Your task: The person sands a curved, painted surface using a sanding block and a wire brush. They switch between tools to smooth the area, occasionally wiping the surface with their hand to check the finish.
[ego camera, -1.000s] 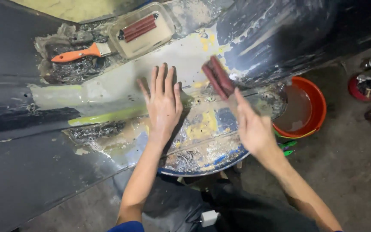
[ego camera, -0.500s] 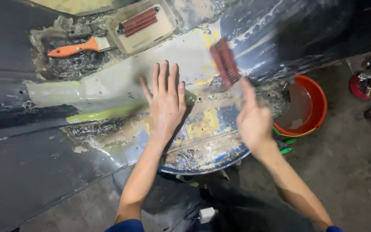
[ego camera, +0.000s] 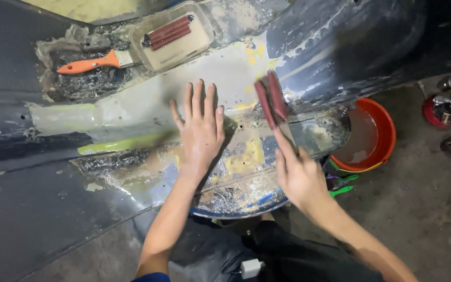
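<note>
The left hand (ego camera: 200, 130) lies flat and wide open on the gray car panel (ego camera: 131, 112), holding nothing. The right hand (ego camera: 298, 175), at about 4 o'clock from it, grips a dark red sanding block (ego camera: 271, 99) that stands on its edge on the panel. At 11 o'clock from the left hand is an orange-handled brush (ego camera: 92, 63), next to a clear tray (ego camera: 176, 42). A red bucket (ego camera: 384, 122) sits on the floor at 3 o'clock.

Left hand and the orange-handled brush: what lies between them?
Only bare filler-coated panel lies between the left hand and the brush, seen in the head view.
</note>
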